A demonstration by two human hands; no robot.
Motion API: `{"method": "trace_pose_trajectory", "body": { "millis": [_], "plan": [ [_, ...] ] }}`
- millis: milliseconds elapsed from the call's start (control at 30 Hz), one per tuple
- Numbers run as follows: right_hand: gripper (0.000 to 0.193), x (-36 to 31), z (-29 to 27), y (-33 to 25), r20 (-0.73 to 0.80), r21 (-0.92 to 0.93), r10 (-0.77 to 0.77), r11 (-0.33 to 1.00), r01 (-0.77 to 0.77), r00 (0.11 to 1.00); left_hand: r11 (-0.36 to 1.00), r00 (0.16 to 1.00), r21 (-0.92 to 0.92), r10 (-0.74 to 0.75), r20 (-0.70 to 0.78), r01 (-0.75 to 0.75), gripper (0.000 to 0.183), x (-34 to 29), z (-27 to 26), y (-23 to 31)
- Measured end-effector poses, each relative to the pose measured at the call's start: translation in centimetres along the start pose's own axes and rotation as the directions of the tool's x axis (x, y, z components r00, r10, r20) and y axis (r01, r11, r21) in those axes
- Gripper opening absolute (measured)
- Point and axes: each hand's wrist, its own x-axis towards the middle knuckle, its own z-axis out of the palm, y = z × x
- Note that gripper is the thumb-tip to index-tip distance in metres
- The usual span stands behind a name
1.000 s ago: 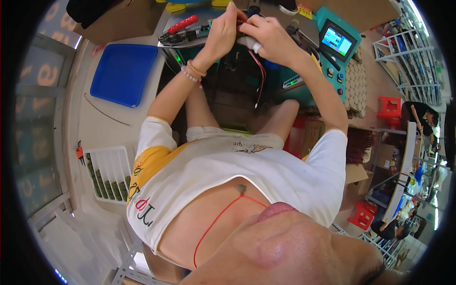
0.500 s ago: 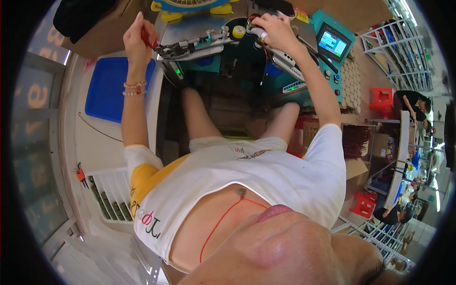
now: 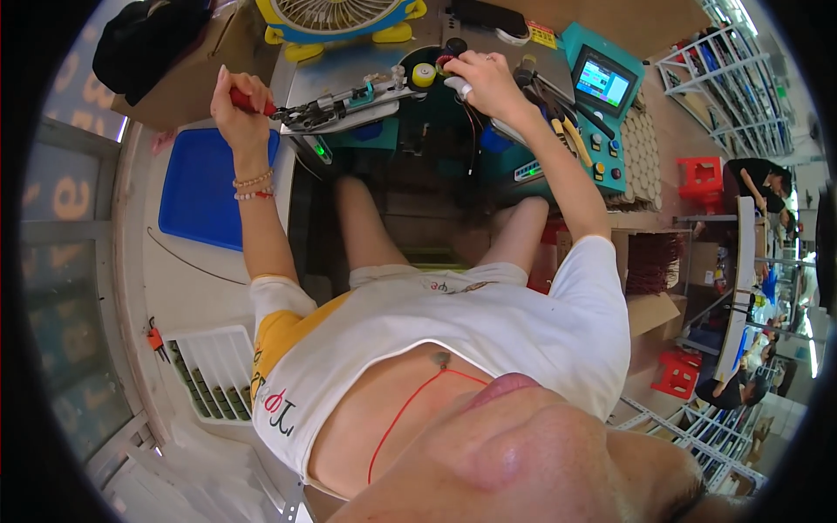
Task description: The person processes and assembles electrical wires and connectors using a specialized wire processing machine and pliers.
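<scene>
My left hand (image 3: 241,109) is closed round the red handle (image 3: 248,101) of a lever clamp, whose metal linkage (image 3: 318,111) runs along the left arm of a teal machine. On the other side, my right hand (image 3: 488,85) has its fingers bent round a small dark-red ring-shaped coil (image 3: 445,64), mostly hidden by the fingers. Thin wires (image 3: 472,144) dangle below that hand. A yellow roller (image 3: 423,75) sits just left of the coil, and a black roller (image 3: 454,47) stands behind it.
Right of the machine is a control panel with a lit screen (image 3: 603,84). Yellow-handled pliers (image 3: 575,139) lie before it. A fan (image 3: 342,19) stands at the back. On the left table are a blue tray (image 3: 202,196) and a white rack (image 3: 214,370). Other people sit far right.
The whole view has shifted slightly. My left hand has swung the red handle outward to the left and lower. My right hand stays at the coil beside the rollers.
</scene>
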Motion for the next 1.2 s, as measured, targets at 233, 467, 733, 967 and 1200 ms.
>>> {"method": "trace_pose_trajectory", "body": {
  "millis": [233, 467, 733, 967, 1200],
  "plan": [
    [0.034, -0.5, -0.5, 0.4, 0.080, 0.097, 0.073, 0.992, -0.081, 0.994, 0.833, 0.998, 0.553, 0.019, -0.062, 0.019, 0.044, 0.2, 1.7, -1.3],
    [0.024, -5.2, -3.5, -0.1, -0.319, 0.362, 0.232, 0.926, -0.108, 0.919, 0.168, 0.753, 0.806, 0.502, 0.425, -0.567, 0.006, -5.3, 9.0, -7.8],
    [0.019, -8.9, -2.2, -2.2, 0.421, 0.890, 0.238, 0.076, -0.449, 0.875, 0.873, 0.843, 0.252, -0.476, 0.252, 0.418, 0.021, -17.1, 14.7, -13.8],
    [0.042, -0.2, -7.4, -2.9, 0.345, 0.938, 0.177, -0.106, -0.331, 0.922, 0.863, 0.880, 0.415, -0.410, 0.240, 0.289, 0.015, -17.9, 13.2, -15.4],
    [0.033, 1.5, -5.5, 1.4, 0.276, 0.949, -0.038, 0.168, -0.266, 0.960, 0.850, 0.866, 0.431, -0.435, 0.248, 0.303, 0.014, -17.4, 12.0, -15.0]
  ]
}}
